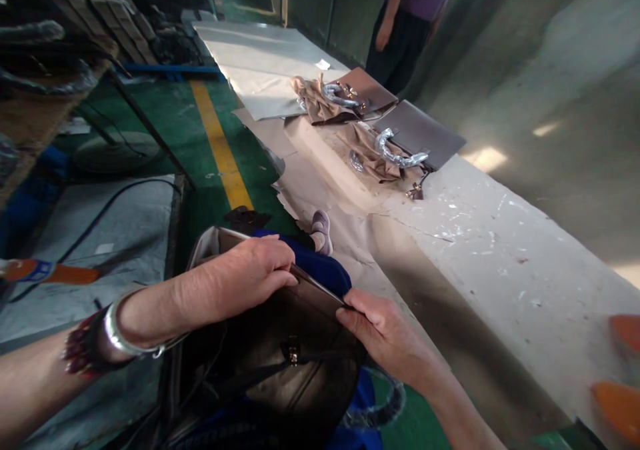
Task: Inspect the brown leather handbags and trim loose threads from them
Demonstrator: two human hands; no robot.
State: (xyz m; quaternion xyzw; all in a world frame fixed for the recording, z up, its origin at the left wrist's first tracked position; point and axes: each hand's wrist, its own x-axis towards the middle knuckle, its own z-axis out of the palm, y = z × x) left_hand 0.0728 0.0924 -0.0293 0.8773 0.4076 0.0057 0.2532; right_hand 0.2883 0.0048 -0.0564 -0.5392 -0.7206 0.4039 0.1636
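A dark brown handbag (285, 387) with a small gold clasp (293, 351) lies low in front of me, its upper edge held up between my hands. My left hand (255, 270) pinches that edge, thumb on the near side. Farther right along the same edge, my right hand (373, 327) grips it between thumb and fingers. The bag's lower part sinks into shadow. Below my right hand, a plastic-wrapped handle (377, 407) shows near the floor.
A paper-covered table (490, 237) runs along the right, bearing a grey-brown bag (425, 133) and a brown bag (367, 90), both with wrapped handles. Someone (413, 17) stands behind it. At left are a cluttered bench (30, 153) and an orange-handled tool (60, 273).
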